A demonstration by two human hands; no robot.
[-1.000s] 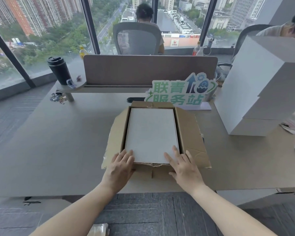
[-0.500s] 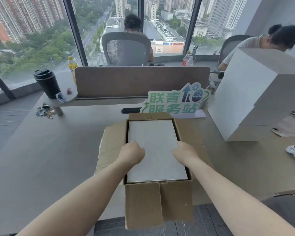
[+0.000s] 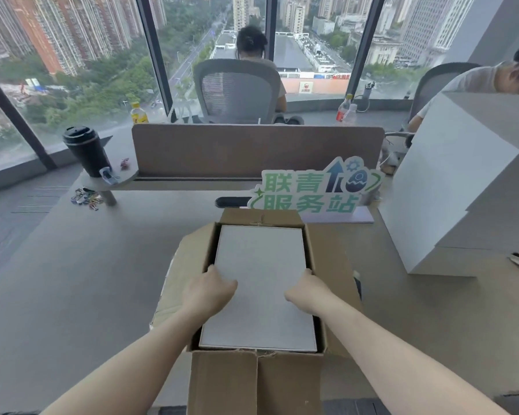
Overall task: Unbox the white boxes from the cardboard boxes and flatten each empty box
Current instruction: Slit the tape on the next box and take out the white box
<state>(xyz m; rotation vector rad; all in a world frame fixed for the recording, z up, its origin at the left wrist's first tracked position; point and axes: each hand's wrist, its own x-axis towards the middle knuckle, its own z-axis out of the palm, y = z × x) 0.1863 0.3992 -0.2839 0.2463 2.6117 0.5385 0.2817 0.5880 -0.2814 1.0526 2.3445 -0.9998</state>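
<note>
— Where was the flat white rectangular box point(image 3: 262, 283)?

— Inside the open brown cardboard box point(image 3: 253, 381), which stood at the near edge of the grey desk point(image 3: 72, 280), flaps spread.

— And the hands?

— The left hand point(image 3: 211, 290) and right hand point(image 3: 307, 290) were curled over its side edges, grasping it.

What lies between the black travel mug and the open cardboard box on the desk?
In the head view, only bare grey desk lies between the black travel mug and the open cardboard box; the coloured binder clips sit left of that line.
</note>
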